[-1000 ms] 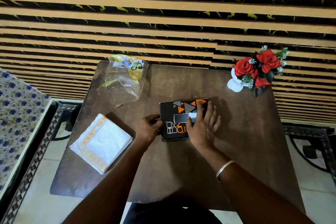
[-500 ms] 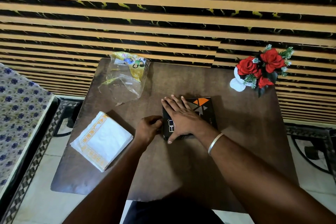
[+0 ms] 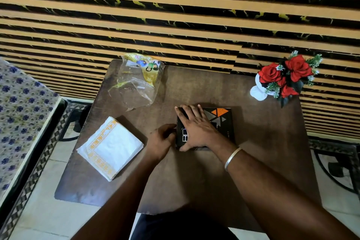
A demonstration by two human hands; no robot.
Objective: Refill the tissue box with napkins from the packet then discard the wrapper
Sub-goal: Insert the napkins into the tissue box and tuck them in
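- A cloth with blue flowers (image 3: 17, 115) is seen at the far left edge, beside the table and apart from it.
- A brown table (image 3: 253, 161) is set against a wall of tan and black stripes (image 3: 175, 15).
- A stack of white napkins (image 3: 113, 148) with orange borders is laid on the table's left part, turned at an angle, outside the box.
- A clear wrapper (image 3: 136, 84) with a printed yellow top is left crumpled at the table's far left corner, beyond the napkins and apart from them.
- The left hand (image 3: 161, 142) is placed at the left end of the tissue box, its fingers curled against that end and holding it.
- The tissue box (image 3: 224, 121), black with orange and grey triangles, is laid flat near the middle of the table, well apart from the napkins.
- The right hand (image 3: 196, 128) is pressed flat on the box's top, fingers straight and spread toward the far left corner, the thumb at the near edge. The box's opening is covered by this hand.
- The two hands are close together, almost touching at the box's left end.
- A silver bangle (image 3: 232, 159) is worn on the right wrist.
- A white vase of red roses (image 3: 286, 78) is stood at the table's far right corner.
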